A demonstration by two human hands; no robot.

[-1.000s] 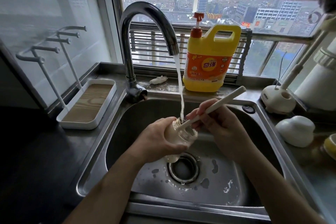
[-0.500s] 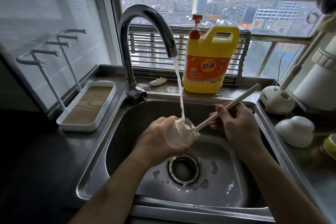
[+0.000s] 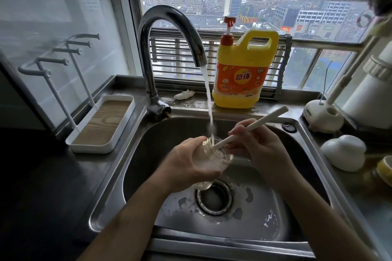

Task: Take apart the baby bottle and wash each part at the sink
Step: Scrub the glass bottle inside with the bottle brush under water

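Bottle is clasped tilted in the left hand, mouth past the fingertips, so stream and brush handle, pinched in the right hand, are admitted.

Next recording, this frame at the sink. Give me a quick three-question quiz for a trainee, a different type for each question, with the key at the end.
1. Multiple choice: what does the left hand grip?
A) a yellow jug
B) the clear bottle
C) a sponge

2. True or false: the faucet is turned off.

3. Fill in the blank: the right hand holds the white brush handle, and the handle's lower end goes into the bottle's ____.

Key:
1. B.
2. False: water runs from the faucet down to the bottle.
3. Mouth.
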